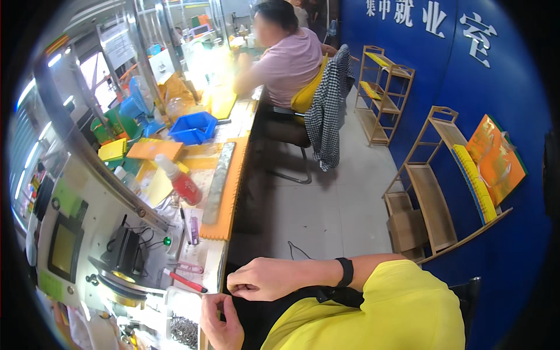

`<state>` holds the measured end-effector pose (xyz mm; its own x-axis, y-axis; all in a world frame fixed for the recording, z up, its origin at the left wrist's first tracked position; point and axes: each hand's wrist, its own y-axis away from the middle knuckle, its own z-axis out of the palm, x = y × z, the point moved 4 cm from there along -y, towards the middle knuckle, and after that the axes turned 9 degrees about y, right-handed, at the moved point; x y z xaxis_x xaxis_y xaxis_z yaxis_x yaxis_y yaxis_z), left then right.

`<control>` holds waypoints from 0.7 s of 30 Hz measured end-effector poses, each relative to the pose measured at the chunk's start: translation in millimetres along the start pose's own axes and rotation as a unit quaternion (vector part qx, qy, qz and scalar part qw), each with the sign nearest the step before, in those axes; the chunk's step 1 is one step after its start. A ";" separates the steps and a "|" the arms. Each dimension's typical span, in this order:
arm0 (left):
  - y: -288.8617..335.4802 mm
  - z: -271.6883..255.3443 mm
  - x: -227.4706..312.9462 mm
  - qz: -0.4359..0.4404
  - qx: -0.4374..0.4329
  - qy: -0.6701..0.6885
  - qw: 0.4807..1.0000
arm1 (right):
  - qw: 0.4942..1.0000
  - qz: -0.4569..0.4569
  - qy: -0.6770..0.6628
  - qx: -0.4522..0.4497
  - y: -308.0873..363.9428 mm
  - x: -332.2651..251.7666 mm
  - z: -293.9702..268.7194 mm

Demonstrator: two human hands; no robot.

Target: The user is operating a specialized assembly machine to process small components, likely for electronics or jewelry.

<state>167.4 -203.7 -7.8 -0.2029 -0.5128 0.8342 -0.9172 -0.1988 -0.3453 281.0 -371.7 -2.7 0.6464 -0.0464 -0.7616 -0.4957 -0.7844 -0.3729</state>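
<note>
My right hand point(262, 279), with a black band on its wrist, is closed, its fingers curled inward at the front edge of the workbench. Just below it, my left hand point(222, 324) has its thumb and fingers bent toward each other. The two hands are close together, and anything in their fingers is too small or hidden to make out. Beside the left hand stands a clear tray point(182, 297) with many small dark metal pieces point(184, 331). A red utility knife point(185, 281) and a pink-handled small tool point(190, 267) lie on the bench just beyond.
A lit bench machine point(119, 294) stands left of the tray. Farther along are a red bottle point(178, 179), a long grey bar point(219, 181) on an orange board and a blue bin point(192, 128). A seated co-worker point(291, 64) is beyond; wooden shelves point(429, 192) stand at right.
</note>
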 end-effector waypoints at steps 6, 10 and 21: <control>0.2 -4.2 -5.7 -0.016 -0.010 0.004 1.000 | 1.000 0.001 -0.001 -0.006 -5.4 0.6 4.7; -4.9 -4.8 -0.9 0.002 0.012 0.005 1.000 | 0.999 0.014 0.016 -0.036 -6.8 1.0 4.3; 31.1 11.8 -11.0 -0.042 -0.280 -0.037 0.958 | 0.799 0.354 0.478 0.088 12.1 88.0 -118.0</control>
<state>145.2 -214.1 -32.7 -0.1150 -0.5767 0.8088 -0.9736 0.2270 0.0234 400.3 -458.2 -11.7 0.2748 -0.9570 -0.0932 -0.9527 -0.2579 -0.1606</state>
